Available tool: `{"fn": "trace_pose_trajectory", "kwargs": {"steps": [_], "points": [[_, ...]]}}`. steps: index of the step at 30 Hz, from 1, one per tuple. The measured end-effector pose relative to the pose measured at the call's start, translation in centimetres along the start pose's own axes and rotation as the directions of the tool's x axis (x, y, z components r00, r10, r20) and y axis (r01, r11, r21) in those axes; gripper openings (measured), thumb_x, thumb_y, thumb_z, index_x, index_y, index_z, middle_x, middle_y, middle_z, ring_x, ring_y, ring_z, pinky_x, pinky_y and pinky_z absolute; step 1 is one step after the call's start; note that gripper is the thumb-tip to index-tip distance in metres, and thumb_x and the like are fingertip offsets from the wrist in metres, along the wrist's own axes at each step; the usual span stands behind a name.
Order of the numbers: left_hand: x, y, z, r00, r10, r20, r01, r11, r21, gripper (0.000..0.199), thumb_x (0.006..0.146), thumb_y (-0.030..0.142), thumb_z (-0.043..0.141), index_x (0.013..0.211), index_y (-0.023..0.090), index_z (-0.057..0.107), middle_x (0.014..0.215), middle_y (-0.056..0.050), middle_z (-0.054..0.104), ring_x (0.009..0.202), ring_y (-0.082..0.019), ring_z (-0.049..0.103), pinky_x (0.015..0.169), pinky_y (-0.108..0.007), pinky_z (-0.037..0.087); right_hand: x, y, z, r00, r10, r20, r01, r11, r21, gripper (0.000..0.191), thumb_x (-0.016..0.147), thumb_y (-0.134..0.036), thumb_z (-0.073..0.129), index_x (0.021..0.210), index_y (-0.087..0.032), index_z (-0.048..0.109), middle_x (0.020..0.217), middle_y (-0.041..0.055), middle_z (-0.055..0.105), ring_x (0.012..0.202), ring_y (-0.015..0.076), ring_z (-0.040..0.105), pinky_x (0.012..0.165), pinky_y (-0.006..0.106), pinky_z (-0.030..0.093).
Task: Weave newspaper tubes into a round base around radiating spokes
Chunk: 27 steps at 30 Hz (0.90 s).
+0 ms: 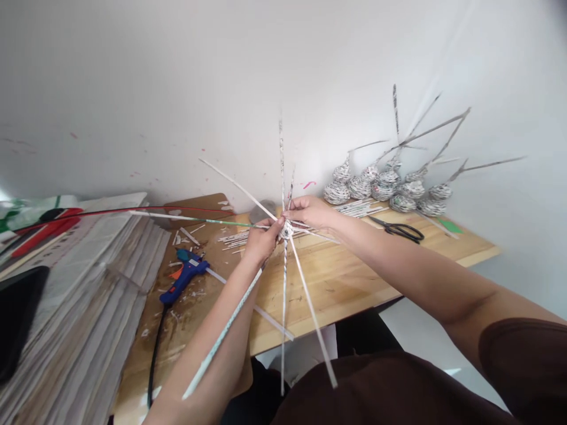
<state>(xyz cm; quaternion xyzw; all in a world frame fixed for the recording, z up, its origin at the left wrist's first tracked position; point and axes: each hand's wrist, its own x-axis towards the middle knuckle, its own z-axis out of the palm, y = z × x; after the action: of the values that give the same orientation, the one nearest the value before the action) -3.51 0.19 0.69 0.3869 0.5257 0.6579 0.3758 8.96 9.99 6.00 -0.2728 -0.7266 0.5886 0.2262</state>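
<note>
Above the wooden table, both hands hold a small weave of rolled paper tubes (287, 229), its long spokes fanning out on every side. My left hand (264, 239) pinches the woven centre from the left, thumb on top. At the upper right of the centre, my right hand (307, 212) has its fingers closed around a paper tube. One pale spoke (312, 307) points down toward my lap, while a blue-green one (225, 330) passes over my left forearm. Loose paper tubes (234, 239) lie on the table behind the hands.
A blue glue gun (186, 277) lies on stained cardboard at left, beside a tall stack of newspapers (110, 265). Black scissors (401, 230) rest at right. Several woven paper gourds (381, 186) stand by the wall. A dark device (20, 319) sits at far left.
</note>
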Motion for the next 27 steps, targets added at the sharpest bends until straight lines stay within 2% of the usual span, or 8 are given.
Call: {"fn": "trace_pose_trajectory", "kwargs": {"steps": [3, 7, 10, 11, 13, 15, 19, 27], "points": [[-0.2, 0.5, 0.0, 0.997, -0.074, -0.003, 0.073, 0.993, -0.097, 0.044, 0.057, 0.053, 0.083, 0.07, 0.016, 0.063, 0.062, 0.0, 0.062, 0.052, -0.01, 0.053, 0.056, -0.025, 0.048, 0.6, -1.2, -0.3, 0.999, -0.038, 0.034, 0.039, 0.998, -0.04, 0.027, 0.062, -0.036, 0.079, 0.064, -0.017, 0.06, 0.052, -0.0048, 0.055, 0.05, 0.0089, 0.05, 0.049, 0.022, 0.039], [-0.7, 1.8, -0.5, 0.967, -0.149, 0.205, 0.18, 0.973, -0.144, 0.048, 0.05, 0.027, 0.088, 0.093, 0.016, 0.068, 0.085, -0.006, 0.072, 0.071, -0.016, 0.066, 0.065, -0.027, 0.052, 1.8, -1.7, -1.2, 0.991, -0.12, 0.064, 0.129, 0.98, -0.15, 0.025, 0.062, -0.037, 0.077, 0.067, -0.016, 0.064, 0.054, -0.0042, 0.058, 0.051, 0.0093, 0.05, 0.05, 0.022, 0.037], [-0.9, 2.6, -1.1, 0.922, -0.142, 0.361, 0.214, 0.962, -0.167, 0.049, 0.052, 0.018, 0.086, 0.098, 0.014, 0.07, 0.095, -0.01, 0.073, 0.083, -0.02, 0.069, 0.073, -0.029, 0.054, 2.6, -1.3, -2.0, 0.984, -0.121, 0.131, 0.143, 0.975, -0.171, 0.029, 0.062, -0.04, 0.076, 0.071, -0.015, 0.066, 0.056, -0.0034, 0.059, 0.051, 0.0098, 0.049, 0.051, 0.023, 0.037], [-0.9, 2.7, -1.2, 0.92, -0.129, 0.37, 0.211, 0.959, -0.191, 0.049, 0.053, 0.018, 0.085, 0.1, 0.014, 0.07, 0.098, -0.01, 0.073, 0.085, -0.02, 0.069, 0.074, -0.03, 0.054, 2.9, -1.1, -2.2, 0.981, -0.12, 0.15, 0.146, 0.973, -0.18, 0.03, 0.063, -0.042, 0.076, 0.07, -0.015, 0.065, 0.054, -0.0039, 0.057, 0.051, 0.0096, 0.048, 0.051, 0.023, 0.036], [-0.6, 2.4, -1.3, 0.947, -0.118, 0.298, 0.193, 0.952, -0.237, 0.047, 0.056, 0.021, 0.086, 0.1, 0.015, 0.071, 0.097, -0.009, 0.073, 0.082, -0.018, 0.068, 0.073, -0.03, 0.054, 3.3, -0.7, -2.4, 0.972, -0.14, 0.187, 0.182, 0.956, -0.23, 0.03, 0.065, -0.043, 0.073, 0.068, -0.015, 0.063, 0.053, -0.0049, 0.054, 0.051, 0.0091, 0.047, 0.051, 0.023, 0.034], [-0.3, 1.7, -1.0, 0.979, -0.138, 0.151, 0.174, 0.95, -0.26, 0.043, 0.055, 0.026, 0.088, 0.094, 0.014, 0.073, 0.09, -0.007, 0.073, 0.074, -0.015, 0.067, 0.068, -0.028, 0.054, 3.6, -0.4, -2.1, 0.959, -0.173, 0.226, 0.241, 0.917, -0.318, 0.029, 0.068, -0.043, 0.07, 0.067, -0.015, 0.062, 0.054, -0.005, 0.054, 0.054, 0.0092, 0.047, 0.054, 0.022, 0.034], [0.3, 0.0, -0.3, 0.981, -0.177, -0.08, 0.147, 0.946, -0.29, 0.043, 0.045, 0.028, 0.091, 0.08, 0.013, 0.073, 0.072, -0.003, 0.071, 0.059, -0.012, 0.061, 0.053, -0.023, 0.047, 4.0, -0.2, -0.8, 0.948, -0.206, 0.241, 0.299, 0.836, -0.46, 0.025, 0.071, -0.039, 0.068, 0.068, -0.015, 0.065, 0.059, -0.0039, 0.058, 0.06, 0.0104, 0.05, 0.057, 0.022, 0.032], [1.0, -0.4, -0.6, 0.953, -0.228, -0.2, 0.135, 0.91, -0.391, 0.036, 0.041, 0.024, 0.092, 0.068, 0.012, 0.071, 0.064, -0.002, 0.069, 0.053, -0.011, 0.059, 0.045, -0.021, 0.043, 4.0, -0.9, 0.7, 0.978, -0.156, 0.135, 0.204, 0.828, -0.522, 0.027, 0.079, -0.042, 0.062, 0.073, -0.016, 0.066, 0.059, -0.0029, 0.059, 0.059, 0.0105, 0.051, 0.056, 0.022, 0.033]]}}
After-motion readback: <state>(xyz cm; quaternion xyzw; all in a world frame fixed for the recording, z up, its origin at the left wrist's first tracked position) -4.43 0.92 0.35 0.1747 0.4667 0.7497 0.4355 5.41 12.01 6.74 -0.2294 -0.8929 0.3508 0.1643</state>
